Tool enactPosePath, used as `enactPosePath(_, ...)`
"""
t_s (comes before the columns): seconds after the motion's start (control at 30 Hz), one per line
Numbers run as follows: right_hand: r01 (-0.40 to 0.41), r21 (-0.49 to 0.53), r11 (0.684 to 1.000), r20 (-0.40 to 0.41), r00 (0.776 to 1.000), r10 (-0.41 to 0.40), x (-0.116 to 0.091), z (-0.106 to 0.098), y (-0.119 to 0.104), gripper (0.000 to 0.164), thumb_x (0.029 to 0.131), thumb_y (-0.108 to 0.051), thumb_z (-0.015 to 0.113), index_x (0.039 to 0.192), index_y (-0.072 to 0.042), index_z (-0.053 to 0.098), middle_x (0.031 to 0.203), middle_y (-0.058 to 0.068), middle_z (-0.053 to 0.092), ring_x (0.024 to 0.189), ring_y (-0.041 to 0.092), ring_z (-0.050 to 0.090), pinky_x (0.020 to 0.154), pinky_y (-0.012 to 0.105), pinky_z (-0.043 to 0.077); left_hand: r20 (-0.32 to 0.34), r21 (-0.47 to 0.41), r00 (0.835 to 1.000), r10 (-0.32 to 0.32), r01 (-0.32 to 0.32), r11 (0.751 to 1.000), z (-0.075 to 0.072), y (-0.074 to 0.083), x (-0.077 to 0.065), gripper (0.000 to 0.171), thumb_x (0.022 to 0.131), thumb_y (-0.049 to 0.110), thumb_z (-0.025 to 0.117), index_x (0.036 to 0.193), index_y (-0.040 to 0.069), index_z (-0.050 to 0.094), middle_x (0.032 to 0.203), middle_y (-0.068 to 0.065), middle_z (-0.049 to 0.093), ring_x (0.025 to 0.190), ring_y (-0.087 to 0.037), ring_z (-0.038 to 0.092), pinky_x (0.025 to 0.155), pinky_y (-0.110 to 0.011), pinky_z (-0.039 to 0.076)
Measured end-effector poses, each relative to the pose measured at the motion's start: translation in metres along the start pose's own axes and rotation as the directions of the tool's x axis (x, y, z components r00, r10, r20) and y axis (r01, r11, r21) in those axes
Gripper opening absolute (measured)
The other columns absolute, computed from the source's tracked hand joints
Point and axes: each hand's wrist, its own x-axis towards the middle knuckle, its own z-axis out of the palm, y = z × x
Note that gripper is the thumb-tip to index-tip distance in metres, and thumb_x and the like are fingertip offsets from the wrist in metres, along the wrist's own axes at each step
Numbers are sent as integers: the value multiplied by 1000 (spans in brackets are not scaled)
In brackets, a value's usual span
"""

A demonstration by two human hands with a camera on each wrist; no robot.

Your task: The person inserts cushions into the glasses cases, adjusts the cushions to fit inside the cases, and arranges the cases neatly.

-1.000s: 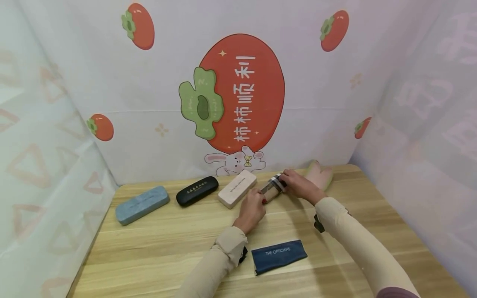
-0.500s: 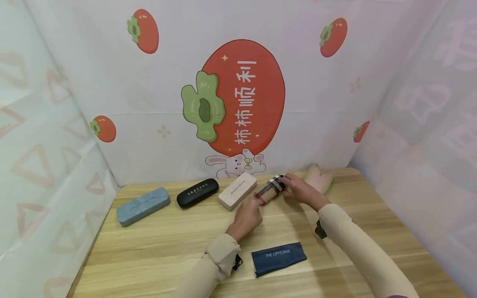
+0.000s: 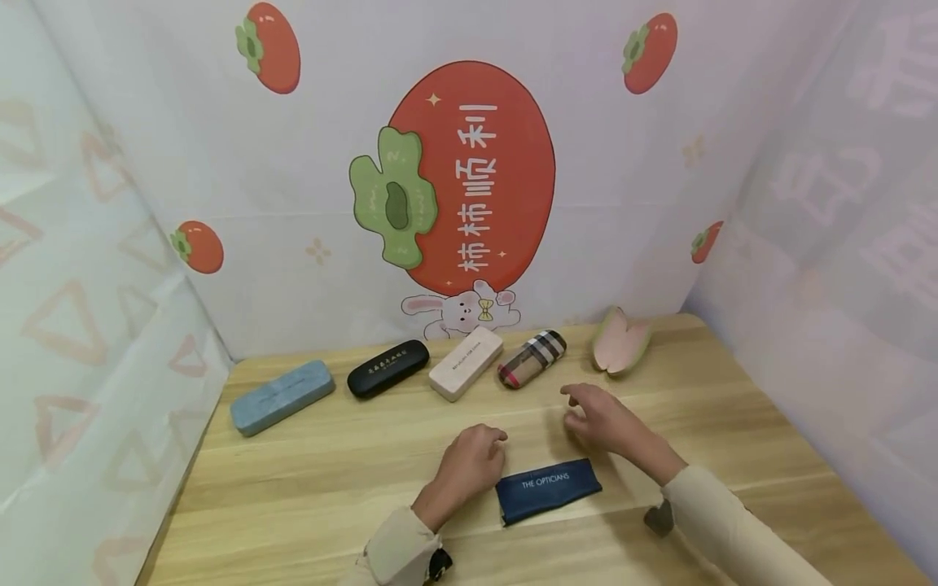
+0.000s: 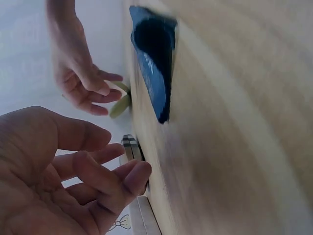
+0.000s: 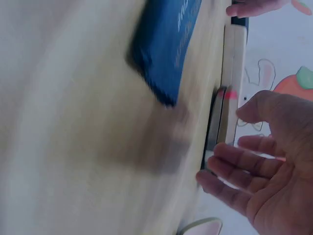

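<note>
My left hand (image 3: 471, 462) hovers over the table just left of a dark blue glasses pouch (image 3: 550, 491) printed "THE OPTICIANS". Its fingers are loosely bent with nothing between them, as the left wrist view also shows. Above and right of the pouch is my right hand (image 3: 604, 417), fingers relaxed and holding nothing. Beyond it a plaid glasses case (image 3: 532, 359) lies at the back of the table, apart from both hands. In the left wrist view the pouch (image 4: 155, 68) gapes at its near end.
Along the back of the table (image 3: 308, 488) lie a blue glasses case (image 3: 282, 398), a black glasses case (image 3: 388, 369) and a pale pink glasses case (image 3: 466, 364). A pink and green petal-shaped item (image 3: 621, 343) stands at the back right. Fabric walls enclose the table's back and sides.
Both hands have let go of the plaid glasses case and drawn back toward the blue pouch. The case now lies by itself, in line with the others.
</note>
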Motion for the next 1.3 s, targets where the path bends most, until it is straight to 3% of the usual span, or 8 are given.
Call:
enactPosePath(0.17, -86, 4, 996, 49, 995, 85, -17, 7, -6, 35, 80, -13, 63, 112, 1, 60, 88, 6, 63, 80, 14, 57, 72, 34, 49, 22, 3, 1000, -4, 4, 1000, 2, 2, -14, 25, 88, 14, 54, 107, 5, 68, 95, -6, 66, 61, -9, 49, 53, -22, 40)
enactPosePath(0.27, -104, -9, 995, 59, 993, 104, -26, 9, -10, 34, 80, -13, 65, 110, 1, 61, 83, 2, 59, 75, 11, 51, 69, 31, 47, 11, 42, 1000, -12, 12, 999, 3, 4, -21, 24, 88, 14, 55, 106, 5, 68, 100, -6, 67, 77, -10, 58, 61, -25, 48)
enactPosePath(0.4, -139, -21, 990, 45, 989, 139, -41, 11, -20, 30, 81, -16, 66, 106, 0, 63, 80, 1, 56, 72, 9, 45, 66, 29, 44, 29, 83, 999, -41, 39, 996, 6, 4, -31, 25, 87, 16, 58, 108, 6, 67, 100, -5, 65, 94, -18, 61, 73, -34, 52)
enactPosePath(0.67, -269, -67, 961, 19, 963, 270, -67, 16, -31, 26, 86, -33, 63, 77, -8, 60, 73, 2, 44, 67, 13, 38, 59, 25, 33, 22, 137, 999, -38, 35, 990, 12, 13, -45, 30, 86, 19, 60, 111, 3, 65, 99, -7, 59, 88, -17, 58, 65, -31, 51)
enactPosePath(0.9, -180, -240, 954, -120, 981, 154, -84, 24, -38, 27, 81, -32, 69, 76, -5, 69, 74, 4, 52, 69, 17, 46, 62, 31, 40, 26, 187, 999, -21, 16, 982, 22, 20, -43, 33, 87, 24, 60, 110, 2, 64, 96, -6, 55, 80, -14, 53, 58, -29, 47)
enactPosePath(1.07, -170, -232, 958, -191, 973, 126, -89, 29, -40, 29, 75, -28, 75, 88, -2, 72, 77, 4, 52, 69, 16, 45, 60, 29, 38, 13, 245, 1000, 15, -17, 969, 29, 22, -44, 32, 86, 27, 61, 109, 4, 64, 97, -6, 52, 81, -15, 50, 52, -27, 43)
enactPosePath(1.3, -189, -197, 962, -211, 966, 147, -88, 33, -43, 33, 75, -27, 76, 94, -1, 70, 83, 5, 55, 75, 19, 48, 65, 34, 43, 4, 310, 999, 49, -48, 950, 33, 21, -45, 34, 85, 29, 65, 108, 5, 64, 96, -5, 49, 82, -14, 47, 53, -26, 43)
